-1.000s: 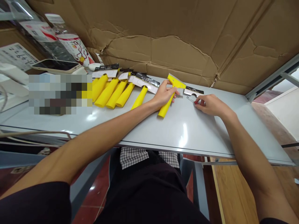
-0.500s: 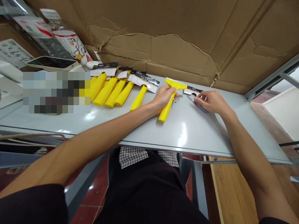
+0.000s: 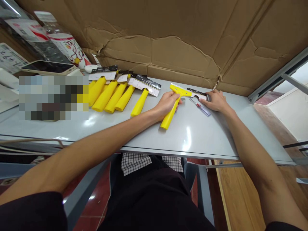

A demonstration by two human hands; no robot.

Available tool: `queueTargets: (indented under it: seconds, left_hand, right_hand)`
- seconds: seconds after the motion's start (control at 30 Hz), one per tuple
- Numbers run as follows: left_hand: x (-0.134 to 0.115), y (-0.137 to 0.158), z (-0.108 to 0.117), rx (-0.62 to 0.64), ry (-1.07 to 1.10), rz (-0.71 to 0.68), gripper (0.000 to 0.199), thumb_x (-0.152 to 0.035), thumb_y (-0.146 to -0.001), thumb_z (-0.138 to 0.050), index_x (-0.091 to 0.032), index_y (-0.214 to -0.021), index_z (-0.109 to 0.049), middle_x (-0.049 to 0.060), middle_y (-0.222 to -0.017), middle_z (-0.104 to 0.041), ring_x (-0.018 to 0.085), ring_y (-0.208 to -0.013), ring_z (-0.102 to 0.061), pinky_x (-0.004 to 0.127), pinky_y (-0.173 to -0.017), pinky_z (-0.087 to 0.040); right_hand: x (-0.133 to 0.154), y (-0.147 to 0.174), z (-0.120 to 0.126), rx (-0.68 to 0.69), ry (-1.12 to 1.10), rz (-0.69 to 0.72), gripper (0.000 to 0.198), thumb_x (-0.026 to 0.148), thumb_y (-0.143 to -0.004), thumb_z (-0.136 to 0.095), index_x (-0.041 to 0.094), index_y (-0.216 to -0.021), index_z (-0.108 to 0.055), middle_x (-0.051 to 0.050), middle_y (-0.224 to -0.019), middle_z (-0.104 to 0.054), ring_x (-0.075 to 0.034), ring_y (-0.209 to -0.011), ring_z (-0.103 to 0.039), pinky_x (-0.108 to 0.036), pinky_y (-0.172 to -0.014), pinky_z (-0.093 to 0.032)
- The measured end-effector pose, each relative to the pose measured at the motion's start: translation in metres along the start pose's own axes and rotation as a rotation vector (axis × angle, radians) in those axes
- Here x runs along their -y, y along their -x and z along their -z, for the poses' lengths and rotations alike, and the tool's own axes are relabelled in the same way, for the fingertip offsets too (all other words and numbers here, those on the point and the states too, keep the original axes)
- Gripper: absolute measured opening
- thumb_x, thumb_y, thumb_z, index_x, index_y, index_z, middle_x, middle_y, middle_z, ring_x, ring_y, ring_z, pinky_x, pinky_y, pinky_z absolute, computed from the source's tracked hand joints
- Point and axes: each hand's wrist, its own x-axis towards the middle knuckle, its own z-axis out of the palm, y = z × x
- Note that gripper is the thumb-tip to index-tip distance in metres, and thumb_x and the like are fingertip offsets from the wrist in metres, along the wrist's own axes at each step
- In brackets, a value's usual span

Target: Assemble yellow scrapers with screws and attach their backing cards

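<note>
My left hand is closed around the neck of a yellow scraper. The scraper's wide head points away from me, its hollow handle towards me. A small metal piece shows beside my left fingers; I cannot tell whether they hold it. My right hand pinches the right end of a black-and-white cardboard sleeve lying behind the scraper head. Just in front of that hand, a screwdriver with a clear purplish handle lies on the table, apart from the fingers.
Several yellow scrapers with card sleeves lie in a row on the grey table. Further left are a phone, plastic bottles and a blurred-out patch. A cardboard wall stands along the back edge.
My right hand has let go of the screwdriver, which now lies on the table, and has moved back to the cardboard sleeve. My left hand keeps its hold on the scraper.
</note>
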Motion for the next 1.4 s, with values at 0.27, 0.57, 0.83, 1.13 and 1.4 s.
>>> queueTargets:
  seconds: [0.27,0.57,0.83,1.13,1.4]
  left_hand:
    - [-0.022,0.004,0.008,-0.075,-0.026,-0.078,0.017,-0.029,-0.100,-0.063,-0.021,-0.086,-0.065,0.006,-0.084,-0.072,0.014,-0.056,-0.047,0.031,-0.059,-0.048]
    - [-0.026,-0.007,0.018,-0.151,0.139,-0.106,0.004,-0.024,-0.107,-0.060,-0.022,-0.104,-0.060,0.010,-0.112,-0.083,0.020,-0.109,-0.072,0.030,-0.089,-0.056]
    - [-0.027,-0.008,0.017,-0.179,0.201,-0.040,0.003,-0.023,-0.108,-0.062,-0.021,-0.106,-0.060,0.010,-0.113,-0.082,0.020,-0.108,-0.073,0.033,-0.092,-0.058]
    - [-0.019,-0.008,0.014,-0.093,0.183,-0.010,0.006,-0.021,-0.111,-0.059,-0.020,-0.105,-0.061,0.010,-0.107,-0.081,0.019,-0.107,-0.075,0.030,-0.090,-0.057]
    - [-0.024,-0.010,0.017,-0.134,0.244,-0.093,0.003,-0.021,-0.107,-0.066,-0.020,-0.107,-0.063,0.012,-0.110,-0.081,0.022,-0.110,-0.075,0.038,-0.098,-0.061]
  right_hand:
    - [0.002,0.004,0.010,-0.187,-0.323,0.039,0.081,0.066,-0.082,-0.083,0.015,-0.144,-0.073,-0.019,-0.136,-0.076,-0.037,-0.109,-0.074,-0.053,-0.103,-0.058]
    - [0.010,0.009,0.015,-0.310,-0.515,0.098,0.096,0.057,-0.085,-0.083,0.018,-0.167,-0.053,-0.017,-0.127,-0.079,-0.040,-0.111,-0.077,-0.058,-0.099,-0.063]
    - [0.022,0.016,0.012,-0.259,-0.567,0.131,0.104,0.073,-0.090,-0.075,0.028,-0.177,-0.038,-0.013,-0.134,-0.078,-0.041,-0.124,-0.075,-0.062,-0.099,-0.066]
    - [0.036,0.021,0.013,-0.143,-0.660,0.121,0.103,0.071,-0.096,-0.069,0.035,-0.181,-0.024,-0.013,-0.148,-0.073,-0.039,-0.123,-0.076,-0.060,-0.094,-0.068]
    - [0.036,0.022,0.013,-0.118,-0.790,0.133,0.102,0.067,-0.093,-0.075,0.037,-0.178,-0.028,-0.011,-0.144,-0.074,-0.038,-0.115,-0.078,-0.059,-0.090,-0.069]
